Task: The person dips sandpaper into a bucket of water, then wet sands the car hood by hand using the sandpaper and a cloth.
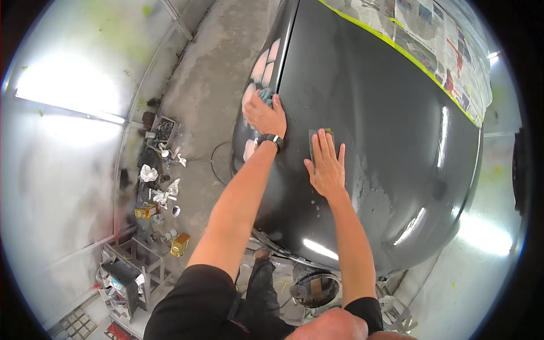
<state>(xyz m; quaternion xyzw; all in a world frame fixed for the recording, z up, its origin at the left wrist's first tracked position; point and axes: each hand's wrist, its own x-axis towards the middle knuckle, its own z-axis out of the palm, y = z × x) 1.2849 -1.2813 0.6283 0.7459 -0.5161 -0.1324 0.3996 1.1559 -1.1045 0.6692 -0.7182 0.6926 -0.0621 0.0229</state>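
A dark grey car hood (334,73) spreads out under both hands. My left hand (265,118), with a black watch on the wrist, is closed around a blue-grey cloth (266,95) over the fender (242,133), where light pinkish patches (259,67) show. To its right, my right hand (327,167) presses flat on a thin sanding sheet (329,131) against the hood, fingers pointing away from me. Wet marks (377,195) lie on the hood right of this hand.
Newspaper (422,37) edged with yellow-green tape (391,41) covers the windshield area. Crumpled paper (165,192), cans and boxes (180,244) lie on the floor at left, near a cluttered stand (126,277). A black bucket (317,290) is below the car's front.
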